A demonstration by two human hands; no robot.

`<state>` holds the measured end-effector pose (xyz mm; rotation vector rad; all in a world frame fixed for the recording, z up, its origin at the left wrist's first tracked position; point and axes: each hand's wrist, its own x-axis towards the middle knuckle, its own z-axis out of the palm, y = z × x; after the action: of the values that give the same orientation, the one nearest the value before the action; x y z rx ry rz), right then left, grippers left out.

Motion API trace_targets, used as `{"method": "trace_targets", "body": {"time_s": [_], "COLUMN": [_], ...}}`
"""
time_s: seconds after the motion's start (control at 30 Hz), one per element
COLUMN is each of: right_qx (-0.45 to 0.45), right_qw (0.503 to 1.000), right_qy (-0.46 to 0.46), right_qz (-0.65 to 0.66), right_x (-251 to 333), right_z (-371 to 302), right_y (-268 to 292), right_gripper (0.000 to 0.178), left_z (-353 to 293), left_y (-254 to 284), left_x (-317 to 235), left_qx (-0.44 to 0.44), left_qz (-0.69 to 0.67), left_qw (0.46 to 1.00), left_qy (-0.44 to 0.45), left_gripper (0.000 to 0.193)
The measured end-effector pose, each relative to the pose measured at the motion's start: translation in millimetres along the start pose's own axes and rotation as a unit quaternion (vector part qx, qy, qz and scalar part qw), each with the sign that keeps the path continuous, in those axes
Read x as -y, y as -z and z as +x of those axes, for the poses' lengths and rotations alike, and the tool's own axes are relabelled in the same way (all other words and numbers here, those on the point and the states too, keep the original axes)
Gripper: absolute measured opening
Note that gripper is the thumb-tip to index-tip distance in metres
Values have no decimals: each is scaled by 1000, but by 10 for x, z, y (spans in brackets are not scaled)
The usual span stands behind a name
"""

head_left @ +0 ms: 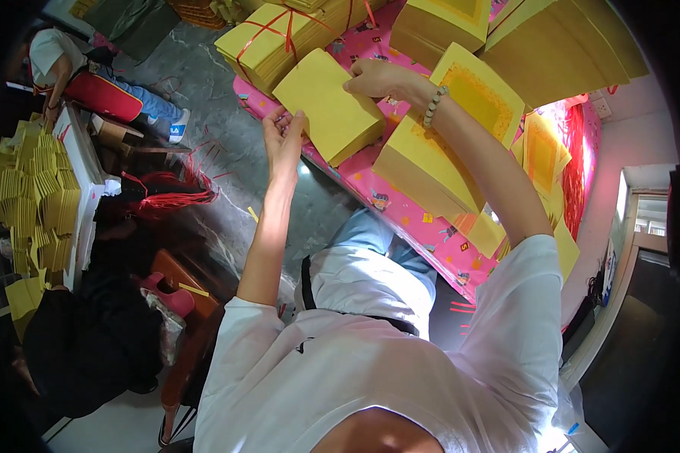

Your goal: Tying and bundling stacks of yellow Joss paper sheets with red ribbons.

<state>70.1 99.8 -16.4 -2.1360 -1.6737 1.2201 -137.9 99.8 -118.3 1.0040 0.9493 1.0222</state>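
White cotton comes first: the shirt (355,370) of the wearer fills the near part of the scene, with pale jeans (366,234) beyond it, beside a pink tablecloth (461,253).

Past that, the yellow block (325,94) of paper is at the table's left edge, ahead of the shirt and slightly left. Its long axis slants from far left to near right, roughly along the table edge; whether it rests flat cannot be told. The hands face each other across its shorter width. The left hand (283,140), nearer the body, has its fingers loosely apart, with the thumb against the left long side. The right hand (378,79) bends over from the right, thumb and fingertips gathered at the opposite long edge; whether either hand pinches any paper cannot be told.

To the right, under and beside the right forearm (480,162), a plain stack (423,162) and a printed stack (480,98) crowd that side. Just beyond the block's far left end, a tied bundle (264,49) with red string leaves little room there. The left side gives onto the grey floor (234,75).

Farther right lie red strands (574,174) and a tall stack (559,57). Across the floor at far left, a co-worker in a red apron (102,94) is by a white table (91,162) bearing yellow piles (41,196).
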Motion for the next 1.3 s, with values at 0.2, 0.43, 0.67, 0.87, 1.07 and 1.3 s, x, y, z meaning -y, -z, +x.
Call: {"method": "trace_targets", "body": {"time_s": [0.2, 0.43, 0.67, 0.87, 1.07, 1.3], "right_qx": [-19, -82, -93, -146, -262, -316], "right_qw": [999, 973, 940, 960, 947, 938], "right_qy": [-14, 6, -39, 13, 170, 137], "right_qz": [-33, -216, -327, -238, -76, -35], "right_x": [-12, 171, 65, 65, -150, -524], "right_z": [32, 52, 253, -50, -1002, -2192], "right_y": [-15, -71, -113, 39, 155, -148], "right_gripper": [35, 30, 40, 38, 33, 26], "left_z": [11, 70, 116, 104, 58, -18], "left_y": [-40, -51, -88, -80, -42, -21], "left_x": [26, 120, 219, 206, 146, 96], "left_qx": [-19, -55, -57, -42, -26, -46], "left_qz": [29, 76, 126, 86, 49, 52], "left_qw": [999, 994, 985, 991, 996, 997], "left_qy": [-25, -53, -102, -90, -62, -36], "left_gripper": [53, 52, 52, 50, 47, 55]}}
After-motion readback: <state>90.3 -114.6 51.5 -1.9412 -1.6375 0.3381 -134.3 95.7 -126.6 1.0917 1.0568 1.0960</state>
